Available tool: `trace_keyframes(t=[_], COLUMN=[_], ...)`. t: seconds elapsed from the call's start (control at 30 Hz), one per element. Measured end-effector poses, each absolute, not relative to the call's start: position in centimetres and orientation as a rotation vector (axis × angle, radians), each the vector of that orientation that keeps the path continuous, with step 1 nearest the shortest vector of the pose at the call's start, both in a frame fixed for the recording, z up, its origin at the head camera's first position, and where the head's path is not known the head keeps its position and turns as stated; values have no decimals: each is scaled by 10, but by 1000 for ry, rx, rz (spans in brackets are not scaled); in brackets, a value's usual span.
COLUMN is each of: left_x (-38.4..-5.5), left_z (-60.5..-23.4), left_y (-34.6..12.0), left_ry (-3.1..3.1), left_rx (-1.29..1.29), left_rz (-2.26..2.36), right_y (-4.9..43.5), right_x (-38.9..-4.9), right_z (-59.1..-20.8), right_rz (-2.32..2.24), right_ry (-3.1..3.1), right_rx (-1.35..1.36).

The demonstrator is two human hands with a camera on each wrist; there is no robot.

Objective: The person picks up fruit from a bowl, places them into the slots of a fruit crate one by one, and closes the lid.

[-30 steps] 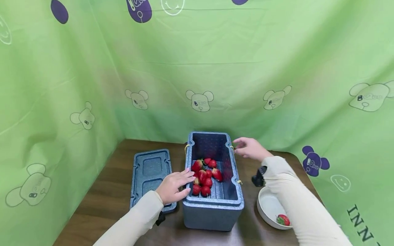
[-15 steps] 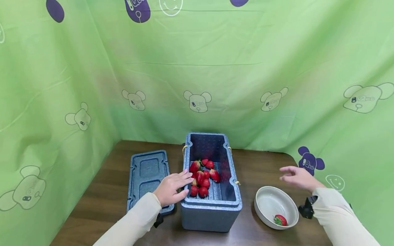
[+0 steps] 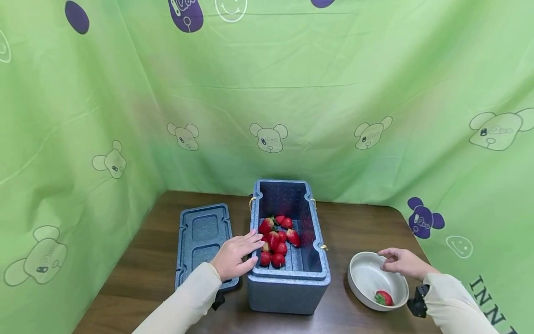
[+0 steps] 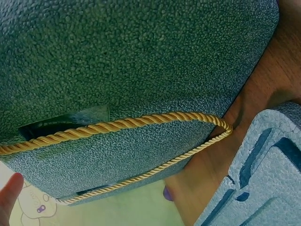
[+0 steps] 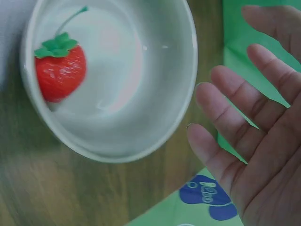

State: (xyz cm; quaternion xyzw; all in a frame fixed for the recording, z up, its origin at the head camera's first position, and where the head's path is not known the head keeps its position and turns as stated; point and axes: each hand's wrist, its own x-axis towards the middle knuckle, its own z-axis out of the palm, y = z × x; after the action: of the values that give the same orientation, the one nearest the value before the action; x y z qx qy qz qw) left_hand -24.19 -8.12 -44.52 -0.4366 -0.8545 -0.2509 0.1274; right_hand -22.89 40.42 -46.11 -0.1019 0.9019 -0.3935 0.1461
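Note:
A blue-grey foam box (image 3: pixel 288 294) stands uncovered at the middle of the table, several red strawberries (image 3: pixel 280 248) heaped inside on its floor. My left hand (image 3: pixel 236 255) rests on the box's left rim with its fingers extended. At the right sits a white bowl (image 3: pixel 357 278) holding one strawberry (image 3: pixel 383 298) with green leaves; the right wrist view shows this strawberry (image 5: pixel 61 73) against the bowl wall. My right hand (image 3: pixel 406 263) hovers at the bowl's far right rim. In the right wrist view its fingers (image 5: pixel 233 96) are spread and hold nothing.
The box's lid (image 3: pixel 204 232) lies flat on the wooden table (image 3: pixel 137 269), left of the box. A gold rope handle (image 4: pixel 141 121) runs along the box's outer left side. Green printed cloth (image 3: pixel 308 106) hangs behind and around the table.
My right hand has moved from the box's right side, out to the right, then down to the bowl. The left hand stays on the box rim.

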Motion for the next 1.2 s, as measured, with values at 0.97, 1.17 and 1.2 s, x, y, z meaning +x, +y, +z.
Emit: trace_keyframes(t=[0.97,1.17,1.2], left_x=[-253,-253,-253], left_z=[-422,-422,-422], left_y=[-84,-84,-84], left_ry=[-2745,-2780,-2776], left_rx=[-1331,-1308,-1307], left_rz=[-492,-530,-530], right_y=[396,398,398], right_x=[-205,-202,-202], right_z=[-522,-528,-528], right_rz=[-1180,-1177,-1174], right_ry=[2544,2560,2564], right_rx=[-341,-341,-344])
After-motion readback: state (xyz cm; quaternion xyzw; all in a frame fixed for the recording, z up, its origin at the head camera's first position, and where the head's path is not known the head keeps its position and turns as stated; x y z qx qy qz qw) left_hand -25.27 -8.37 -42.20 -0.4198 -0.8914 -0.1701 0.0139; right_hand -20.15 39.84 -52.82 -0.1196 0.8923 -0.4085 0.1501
